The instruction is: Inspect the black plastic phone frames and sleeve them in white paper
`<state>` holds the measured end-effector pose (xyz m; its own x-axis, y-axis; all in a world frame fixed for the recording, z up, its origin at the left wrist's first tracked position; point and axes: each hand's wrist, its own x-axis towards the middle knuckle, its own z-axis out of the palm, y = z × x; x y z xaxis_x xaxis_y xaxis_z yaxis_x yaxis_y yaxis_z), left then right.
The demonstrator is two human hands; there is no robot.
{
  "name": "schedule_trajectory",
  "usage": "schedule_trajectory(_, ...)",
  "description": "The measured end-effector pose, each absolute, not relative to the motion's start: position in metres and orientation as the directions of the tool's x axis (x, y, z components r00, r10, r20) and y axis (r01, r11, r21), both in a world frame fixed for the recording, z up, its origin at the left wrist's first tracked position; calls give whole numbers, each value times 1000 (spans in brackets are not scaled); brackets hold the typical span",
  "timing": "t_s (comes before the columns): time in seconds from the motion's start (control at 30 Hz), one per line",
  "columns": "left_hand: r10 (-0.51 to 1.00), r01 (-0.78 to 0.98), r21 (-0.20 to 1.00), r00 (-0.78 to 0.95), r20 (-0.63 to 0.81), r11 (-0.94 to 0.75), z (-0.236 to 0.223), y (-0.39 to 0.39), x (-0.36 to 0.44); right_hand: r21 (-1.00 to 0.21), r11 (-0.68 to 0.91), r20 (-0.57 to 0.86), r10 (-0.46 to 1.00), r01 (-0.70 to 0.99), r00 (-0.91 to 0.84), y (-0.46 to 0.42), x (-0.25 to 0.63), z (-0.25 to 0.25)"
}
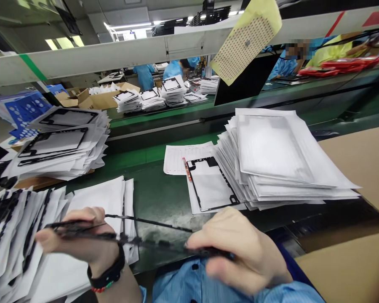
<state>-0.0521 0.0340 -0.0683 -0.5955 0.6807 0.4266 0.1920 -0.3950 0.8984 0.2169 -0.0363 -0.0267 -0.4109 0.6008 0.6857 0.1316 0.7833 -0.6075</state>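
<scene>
A thin black rectangular frame [145,243] is held nearly edge-on between my two hands, over the front of the dark green bench. My left hand [82,235], a black band on its wrist, grips the left end, thumb stretched along it. At the opposite end, the fingers of my right hand [240,248] close on the frame; motion blurs part of it. Just beyond my right hand lies a similar black frame [212,161] on a white sheet. Below and behind my left hand are white sheets [97,195].
To the right rises a tall stack of white sheets [303,176] beside brown cardboard [360,168]. Sheets interleaved with black frames [15,235] fill the left front. Another stack [66,155] stands behind them. A printed form [177,160] and a red pen [187,169] lie mid-bench.
</scene>
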Motion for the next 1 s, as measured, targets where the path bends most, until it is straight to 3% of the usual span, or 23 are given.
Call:
schedule_trajectory(0.07, 631, 180, 885, -641, 437, -430, -66, 38, -41, -802, 597, 538, 734, 17, -414, -26, 219, -26)
schedule_trajectory(0.13, 633, 183, 892, -646, 426, -413, -68, 39, -32, -932, 291, 351, 874, -218, -335, -13, 223, -29)
schedule_trajectory(0.2, 689, 132, 927, -633, 352, -352, -72, 35, -27, -901, 66, 211, 930, -429, -299, 1, 228, -33)
schedule_trajectory(0.27, 785, -28, 965, -588, 195, -260, -76, 25, -25, -862, -9, 182, 928, -507, -326, 10, 232, -36)
schedule_trajectory(0.37, 960, -307, 950, -278, -38, -52, -75, 10, -22, -851, -61, 164, 913, -522, -374, 15, 233, -37)
schedule_trajectory(0.43, 993, -398, 914, -47, -108, 81, -68, 4, -20, -824, -119, 158, 891, -554, -426, 13, 232, -36)
schedule_trajectory(0.5, 985, -494, 853, 40, -168, 166, -58, 4, -17, -780, -180, 180, 853, -599, -491, 9, 231, -35)
schedule_trajectory(0.57, 963, -659, 715, 57, -262, 233, -47, 7, -15, -736, -206, 238, 813, -645, -531, 4, 230, -33)
schedule_trajectory(0.67, 890, -893, 309, 183, -417, 328, -33, 9, -13, -689, -172, 346, 776, -704, -527, -5, 228, -30)
schedule_trajectory(0.77, 829, -943, -38, 309, -466, 330, -23, 3, -9, -648, -127, 400, 783, -751, -477, -15, 225, -30)
schedule_trajectory(0.83, 816, -944, -142, 329, -475, 298, -19, -3, -7, -650, -103, 390, 806, -753, -446, -19, 223, -31)
schedule_trajectory(1.0, 807, -939, -239, 338, -485, 249, -13, -11, -4, -639, -76, 437, 783, -765, -443, -23, 221, -38)
